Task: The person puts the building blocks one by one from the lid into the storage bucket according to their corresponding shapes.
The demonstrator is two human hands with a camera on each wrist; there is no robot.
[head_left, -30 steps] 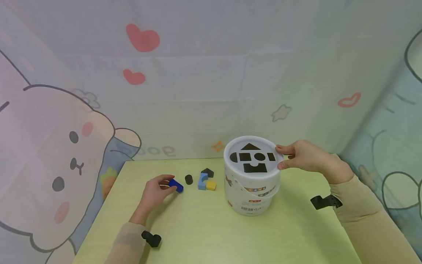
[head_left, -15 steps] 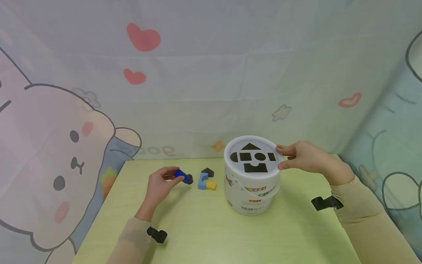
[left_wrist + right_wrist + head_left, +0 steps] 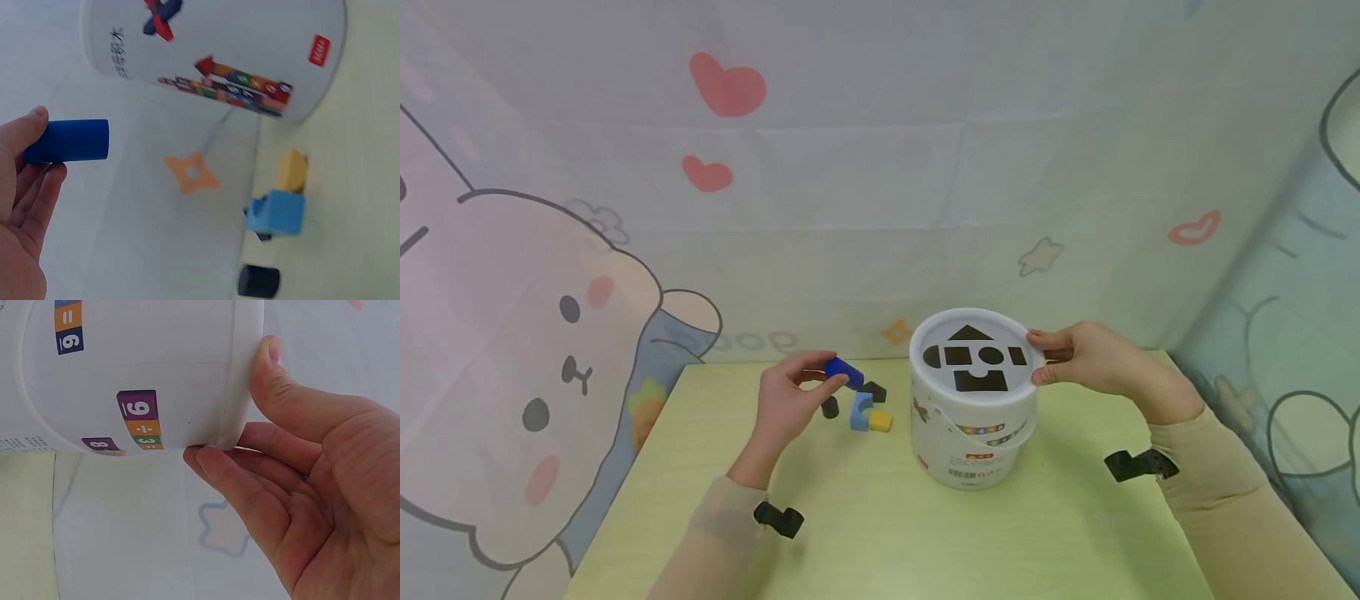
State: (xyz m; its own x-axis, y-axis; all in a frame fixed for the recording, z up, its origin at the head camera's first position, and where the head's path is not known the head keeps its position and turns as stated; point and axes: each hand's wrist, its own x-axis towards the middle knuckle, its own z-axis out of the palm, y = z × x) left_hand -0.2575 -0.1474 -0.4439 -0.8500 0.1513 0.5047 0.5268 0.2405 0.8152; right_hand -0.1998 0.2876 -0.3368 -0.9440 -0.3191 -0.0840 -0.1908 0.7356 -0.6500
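Note:
My left hand (image 3: 784,407) pinches a dark blue block with a rounded side (image 3: 845,372) between thumb and fingers, raised above the table. In the left wrist view, the blue block (image 3: 72,140) lies lengthwise, its far end sticking out past the fingertips. My right hand (image 3: 1097,358) grips the lid's edge of a white bucket (image 3: 973,457), thumb at the rim and fingers against the side. Dark cut-outs of several shapes mark the bucket's lid (image 3: 938,385). Close under the left hand are a black cylinder (image 3: 830,407), a light blue arch block (image 3: 859,414), a yellow block (image 3: 881,422) and a black angular block (image 3: 876,392).
The bucket stands upright on a pale green table (image 3: 850,533), its white handle (image 3: 1028,433) hanging down the side. A printed cloth (image 3: 865,250) with hearts and cartoon figures hangs directly behind the table's far edge.
My left hand has carried the blue block up and to the right, passing over the black cylinder toward the bucket. The right hand and bucket have stayed in place.

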